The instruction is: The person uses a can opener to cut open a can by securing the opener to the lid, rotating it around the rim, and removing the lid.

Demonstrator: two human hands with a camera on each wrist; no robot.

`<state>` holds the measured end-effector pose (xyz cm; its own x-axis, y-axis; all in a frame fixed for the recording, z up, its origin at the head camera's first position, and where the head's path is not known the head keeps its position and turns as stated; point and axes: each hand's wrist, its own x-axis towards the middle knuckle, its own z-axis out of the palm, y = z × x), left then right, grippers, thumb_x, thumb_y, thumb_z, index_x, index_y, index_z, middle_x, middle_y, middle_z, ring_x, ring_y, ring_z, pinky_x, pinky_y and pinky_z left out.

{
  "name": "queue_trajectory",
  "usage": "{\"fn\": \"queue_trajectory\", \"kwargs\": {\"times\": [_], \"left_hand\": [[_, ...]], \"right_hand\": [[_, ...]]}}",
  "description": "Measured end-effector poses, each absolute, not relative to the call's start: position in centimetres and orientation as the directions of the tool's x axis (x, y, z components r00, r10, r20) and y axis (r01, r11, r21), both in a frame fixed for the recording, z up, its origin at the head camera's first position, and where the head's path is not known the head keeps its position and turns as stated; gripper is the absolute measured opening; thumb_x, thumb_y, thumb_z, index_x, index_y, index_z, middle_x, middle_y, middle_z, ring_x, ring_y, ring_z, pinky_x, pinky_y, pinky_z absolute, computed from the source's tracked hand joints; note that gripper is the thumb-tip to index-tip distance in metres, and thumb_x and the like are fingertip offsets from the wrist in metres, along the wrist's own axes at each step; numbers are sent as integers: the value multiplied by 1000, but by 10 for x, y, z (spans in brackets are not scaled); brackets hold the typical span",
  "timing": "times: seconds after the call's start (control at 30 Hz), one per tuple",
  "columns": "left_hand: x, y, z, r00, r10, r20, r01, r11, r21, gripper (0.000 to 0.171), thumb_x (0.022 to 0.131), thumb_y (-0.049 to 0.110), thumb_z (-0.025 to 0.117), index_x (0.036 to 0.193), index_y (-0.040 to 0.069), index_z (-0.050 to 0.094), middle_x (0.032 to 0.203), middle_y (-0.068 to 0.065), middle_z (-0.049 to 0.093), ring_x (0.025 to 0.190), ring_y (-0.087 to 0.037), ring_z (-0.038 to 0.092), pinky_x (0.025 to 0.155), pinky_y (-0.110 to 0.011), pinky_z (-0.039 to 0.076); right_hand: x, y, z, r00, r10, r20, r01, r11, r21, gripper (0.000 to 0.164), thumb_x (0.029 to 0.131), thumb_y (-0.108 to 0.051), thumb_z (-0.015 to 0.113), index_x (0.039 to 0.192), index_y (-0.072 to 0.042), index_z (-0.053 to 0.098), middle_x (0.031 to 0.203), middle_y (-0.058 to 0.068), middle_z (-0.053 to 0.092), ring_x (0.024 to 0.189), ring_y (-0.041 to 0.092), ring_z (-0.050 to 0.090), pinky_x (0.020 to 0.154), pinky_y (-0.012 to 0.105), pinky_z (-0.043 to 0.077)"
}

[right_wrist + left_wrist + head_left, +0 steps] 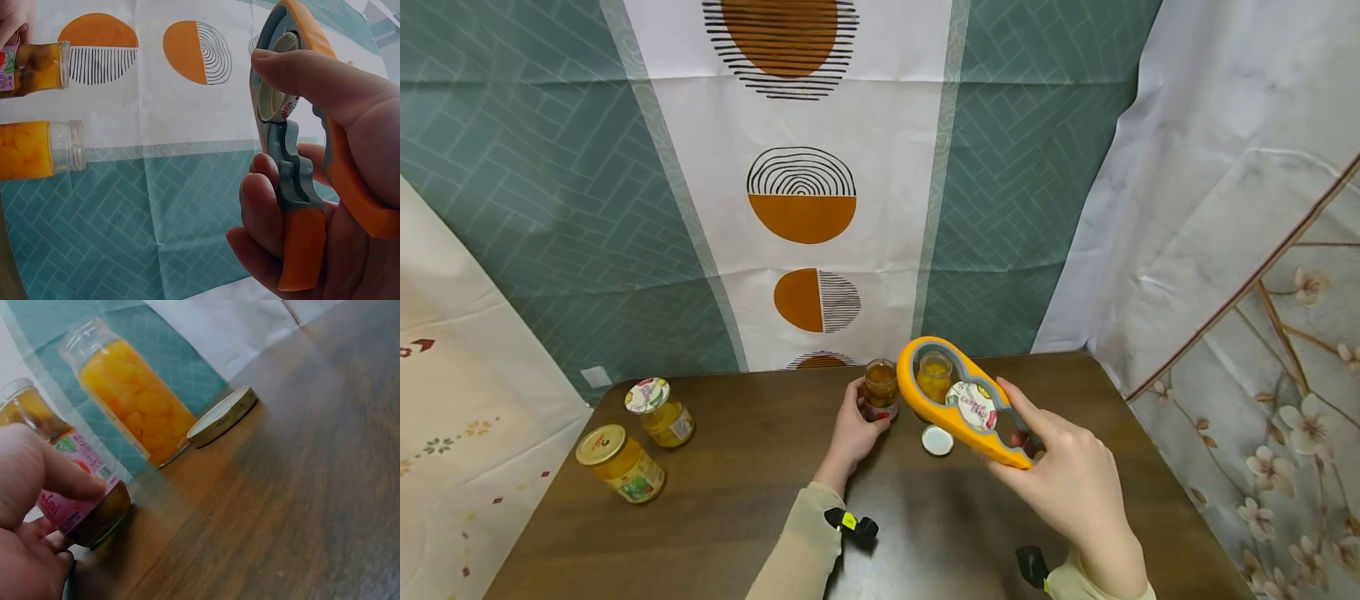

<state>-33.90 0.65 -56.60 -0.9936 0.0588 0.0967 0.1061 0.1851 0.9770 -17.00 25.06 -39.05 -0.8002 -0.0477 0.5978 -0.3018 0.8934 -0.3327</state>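
Observation:
My left hand point(853, 435) grips a glass jar point(881, 382) of dark fruit with a pink label point(80, 464). The jar stands upright on the table, its mouth uncovered. Raised above the table, my right hand point(1069, 471) holds an orange and grey jar opener point(908, 382) by its handles. A printed lid point(974, 405) sits inside the opener's ring, with my thumb point(300, 69) against it in the right wrist view. Beside the gripped jar is an uncovered jar of orange fruit point(128, 394). A gold-rimmed lid point(225, 419) lies near it, pale inside up.
Two lidded jars stand at the table's left: one with a printed white lid point(647, 396), one with a gold lid point(601, 445). A patterned cloth point(880, 208) hangs behind the table's back edge, and a floral cloth point(1262, 400) hangs at the right.

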Motion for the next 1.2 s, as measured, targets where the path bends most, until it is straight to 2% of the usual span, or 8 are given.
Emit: {"fn": "queue_trajectory", "kwargs": {"times": [0.27,0.57,0.77,0.87,0.97,1.03,1.1,1.2], "left_hand": [[-334,4,-566,-992,23,127,128,261,957,79,73,3,85,140,10,43,133,-14,54,123,-28,49,108,-53,37],[-334,5,-565,-986,-22,168,153,315,937,76,72,8,88,137,9,46,132,-13,53,122,-28,50,106,-53,39],[-329,7,-544,-984,-72,165,139,280,950,97,69,20,91,147,18,34,144,-10,36,130,-27,38,108,-52,37],[-319,3,-522,-977,-97,192,168,214,962,100,72,22,89,151,22,27,150,-8,27,137,-26,29,111,-54,32],[-304,0,-497,-968,-94,231,223,86,971,88,81,22,82,150,21,27,152,-7,27,141,-23,24,114,-56,24],[-290,-1,-480,-968,-56,245,248,-48,968,75,88,19,76,147,17,30,149,-10,32,139,-24,28,115,-56,22],[-273,-1,-466,-971,30,238,228,-197,954,62,94,16,68,145,13,33,145,-13,40,135,-25,37,114,-54,26],[-247,1,-451,-958,232,169,74,-369,926,48,99,19,60,141,7,40,133,-14,51,123,-28,51,108,-44,38]], "right_hand": [[-168,249,-390,-805,-59,590,-313,887,-338,84,63,-36,85,140,-42,53,71,-20,54,58,4,53,46,32,41],[-169,245,-389,-793,-71,606,-327,887,-325,83,63,-36,85,139,-40,54,70,-20,53,58,1,49,46,31,40],[-173,245,-390,-782,-88,617,-338,891,-302,83,63,-38,84,140,-40,53,70,-19,53,57,2,48,45,30,39],[-173,246,-391,-788,-85,610,-331,893,-303,83,63,-37,84,140,-41,53,69,-18,53,57,3,48,45,30,39],[-173,245,-393,-797,-82,598,-325,893,-311,83,63,-37,84,140,-42,53,70,-19,53,57,3,48,45,31,39],[-173,244,-394,-798,-90,596,-333,890,-311,84,63,-36,84,140,-41,53,70,-20,53,57,2,48,46,31,39],[-174,242,-395,-792,-113,600,-353,887,-298,84,62,-36,84,140,-41,54,69,-21,52,57,1,48,45,30,39],[-174,238,-397,-775,-167,610,-394,882,-259,84,60,-35,83,139,-40,54,69,-22,50,56,-1,47,45,29,38]]}}
